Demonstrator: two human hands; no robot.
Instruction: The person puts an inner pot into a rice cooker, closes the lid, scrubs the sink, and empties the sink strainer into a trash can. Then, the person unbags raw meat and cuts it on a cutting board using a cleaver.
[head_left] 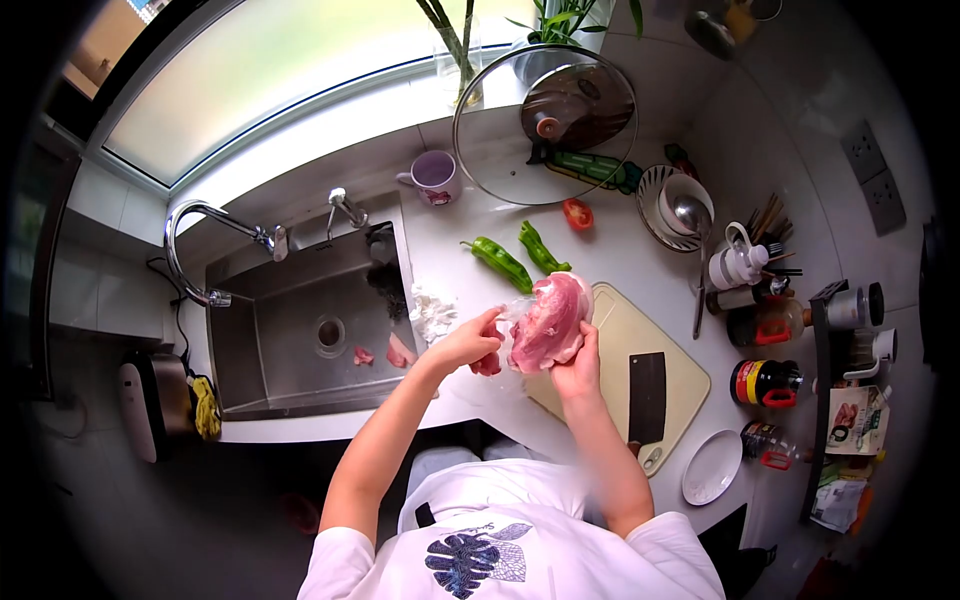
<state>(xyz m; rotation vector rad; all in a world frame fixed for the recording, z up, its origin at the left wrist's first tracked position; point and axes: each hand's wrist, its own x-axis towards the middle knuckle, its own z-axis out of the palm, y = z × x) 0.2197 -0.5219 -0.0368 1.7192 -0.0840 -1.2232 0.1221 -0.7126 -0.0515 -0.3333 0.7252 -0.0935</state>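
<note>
My right hand (577, 367) grips a large slab of raw pork (548, 325), holding it up by its lower right side over the cutting board's left edge. Just left of it, my left hand (467, 342) is closed around a smaller, darker piece of raw meat (487, 364). A bit of clear plastic film (512, 312) shows between that hand's fingertips and the pork. On the cream cutting board (610, 325) lies a dark-bladed cleaver (647, 397). Two green peppers (500, 262) rest beyond the pork, near a cut tomato (577, 214).
At left, the steel sink (290, 290) holds scraps of meat (400, 352). White crumpled material (432, 312) sits by its rim. A purple mug (435, 177), a glass lid (545, 125), stacked bowls (685, 205), a white dish (712, 467) and sauce bottles (765, 383) surround the work area.
</note>
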